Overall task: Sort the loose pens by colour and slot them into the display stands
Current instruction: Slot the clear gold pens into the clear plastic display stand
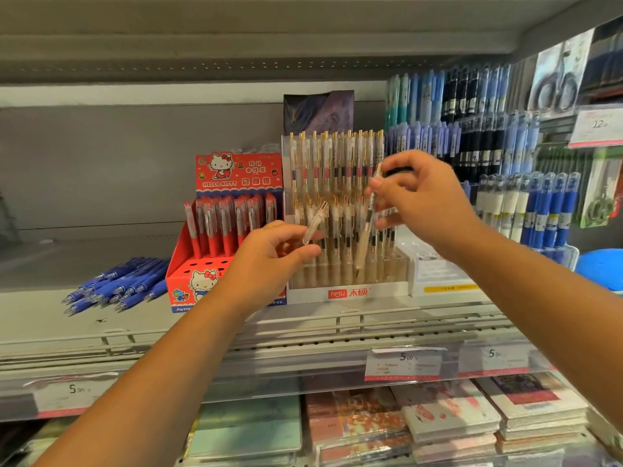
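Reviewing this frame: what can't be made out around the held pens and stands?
Head view:
Ink colour of the left-hand pen: motion blur.
Whether the tip of the right-hand pen is in a slot of the clear stand: blurred clutter.
Hello Kitty box front, right part: covered by the left hand.
Price labels: print too small.
Blue object: cut off by right edge.

The left hand is hiding the lower end of its clear pen and the right front corner of the Hello Kitty stand. The right hand, showing blurred at the fingertips, is covering part of its beige-grip pen. Print on the price label is smearing beyond reading.
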`<action>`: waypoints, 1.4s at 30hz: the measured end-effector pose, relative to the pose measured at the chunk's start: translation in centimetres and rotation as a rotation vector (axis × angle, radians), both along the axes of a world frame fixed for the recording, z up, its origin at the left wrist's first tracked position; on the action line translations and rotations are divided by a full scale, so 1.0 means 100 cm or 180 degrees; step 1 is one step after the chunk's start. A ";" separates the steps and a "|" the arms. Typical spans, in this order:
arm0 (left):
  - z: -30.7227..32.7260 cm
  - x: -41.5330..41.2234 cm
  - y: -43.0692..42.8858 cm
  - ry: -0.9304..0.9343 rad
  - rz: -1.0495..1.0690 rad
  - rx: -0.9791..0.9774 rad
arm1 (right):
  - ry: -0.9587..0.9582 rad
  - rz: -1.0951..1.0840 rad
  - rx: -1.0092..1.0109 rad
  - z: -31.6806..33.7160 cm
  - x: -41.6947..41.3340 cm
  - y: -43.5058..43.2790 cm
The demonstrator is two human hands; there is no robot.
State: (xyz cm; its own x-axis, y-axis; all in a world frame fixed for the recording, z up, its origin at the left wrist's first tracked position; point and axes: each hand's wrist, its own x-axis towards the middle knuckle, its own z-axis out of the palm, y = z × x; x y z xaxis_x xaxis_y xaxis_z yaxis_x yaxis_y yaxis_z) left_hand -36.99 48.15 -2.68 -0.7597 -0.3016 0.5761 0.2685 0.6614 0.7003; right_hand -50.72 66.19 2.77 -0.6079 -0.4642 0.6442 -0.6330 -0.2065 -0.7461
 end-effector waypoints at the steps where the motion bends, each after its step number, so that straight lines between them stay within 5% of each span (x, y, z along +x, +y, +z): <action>1: 0.000 0.000 0.000 0.0035 0.0007 0.0044 | 0.0177 -0.0183 -0.0004 0.001 -0.003 0.003; 9: 0.001 0.002 0.001 0.0138 -0.0026 0.0221 | 0.0544 -0.1037 -0.0077 0.004 -0.031 0.010; 22: 0.000 0.002 -0.002 0.0205 0.0050 0.0442 | 0.0775 -0.1112 0.0775 -0.027 -0.042 -0.001; 36: -0.002 -0.001 -0.005 0.0162 0.0016 0.0487 | 0.0953 -0.1476 0.0757 -0.023 -0.040 0.009; 42: -0.002 0.002 -0.004 0.0334 -0.0027 0.0553 | 0.0798 -0.0747 0.0578 -0.017 -0.002 -0.004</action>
State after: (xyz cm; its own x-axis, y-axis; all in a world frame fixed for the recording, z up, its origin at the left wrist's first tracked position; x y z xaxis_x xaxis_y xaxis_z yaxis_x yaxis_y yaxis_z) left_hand -36.79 47.74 -2.84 -0.7011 -0.3972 0.5922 0.3511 0.5305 0.7715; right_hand -50.96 65.75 1.08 -0.5454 -0.4514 0.7063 -0.8146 0.0870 -0.5734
